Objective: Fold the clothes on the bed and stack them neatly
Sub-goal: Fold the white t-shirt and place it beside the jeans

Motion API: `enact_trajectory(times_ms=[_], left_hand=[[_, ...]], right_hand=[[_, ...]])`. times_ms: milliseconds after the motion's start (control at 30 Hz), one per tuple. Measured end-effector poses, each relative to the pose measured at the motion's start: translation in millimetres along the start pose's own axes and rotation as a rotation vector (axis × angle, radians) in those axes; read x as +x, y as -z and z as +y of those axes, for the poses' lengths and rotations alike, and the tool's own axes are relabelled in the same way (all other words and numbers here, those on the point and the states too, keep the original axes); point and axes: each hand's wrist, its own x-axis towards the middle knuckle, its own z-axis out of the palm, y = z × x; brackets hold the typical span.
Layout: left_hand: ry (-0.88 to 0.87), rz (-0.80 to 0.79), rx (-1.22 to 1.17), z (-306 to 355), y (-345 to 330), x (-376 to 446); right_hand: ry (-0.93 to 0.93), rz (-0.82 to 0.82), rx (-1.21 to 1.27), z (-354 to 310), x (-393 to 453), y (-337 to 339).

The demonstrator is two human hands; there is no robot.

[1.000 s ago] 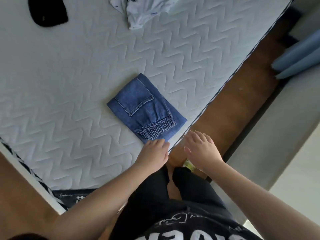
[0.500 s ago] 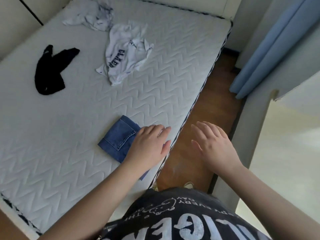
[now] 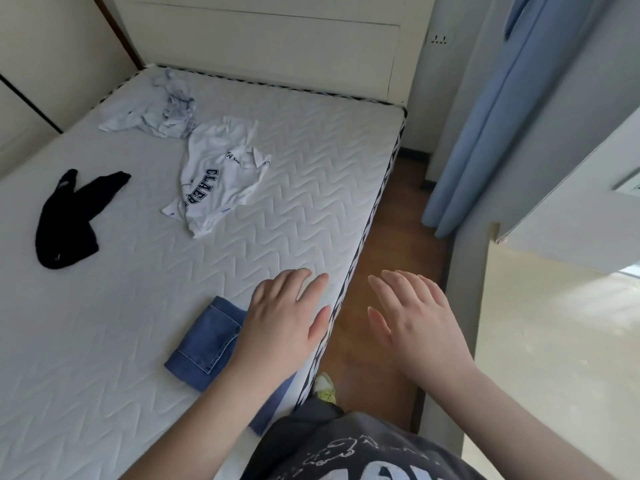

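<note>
Denim down and folded: the jeans (image 3: 204, 344) sit as a flat blue packet near the mattress edge, just in front of the person. The left hand (image 3: 282, 320) is over their right end, fingers straight and relaxed, holding nothing; whether the palm touches the cloth I cannot tell. The right hand (image 3: 412, 320) hangs out past the edge above the floor (image 3: 391, 237), fingers spread, also empty.

Next call, I'd say, is the white tee (image 3: 218, 178), crumpled mid-mattress with dark lettering showing. To do it well: reach with both hands, take it by the shoulders, shake it flat near the jeans and smooth it before any fold, since that thin cotton will bunch. Fold it down to about the jeans' footprint so the stack sits square. Further off lie a pale rumpled garment (image 3: 152, 112) near the headboard (image 3: 263, 46) and a black piece (image 3: 65, 226) on the far left, well apart from each other.

The bed (image 3: 311, 188) is a bare quilted mattress, zigzag stitching, patterned edge band. Wooden floor runs alongside, a blue curtain (image 3: 485, 133) hangs at right, and a cream wardrobe (image 3: 41, 64) stands left.
</note>
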Motion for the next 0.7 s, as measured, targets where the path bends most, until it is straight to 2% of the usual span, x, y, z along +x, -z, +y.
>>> enact_trajectory(times_ms=[167, 433, 700], left_hand=[[-0.028, -0.008, 0.007, -26.1, -7.0, 27.6], [-0.066, -0.036, 0.000, -66.2, -28.0, 93.4], [-0.087, -0.037, 0.048, -84.1, -38.5, 157.5]], right_hand=[[0.047, -0.029, -0.056, 1.9, 34.1, -8.6], [0.010, 0.016, -0.110, 24.7, 99.5, -22.5], [-0.056, -0.014, -0.107, 53.6, 149.4, -31.9]])
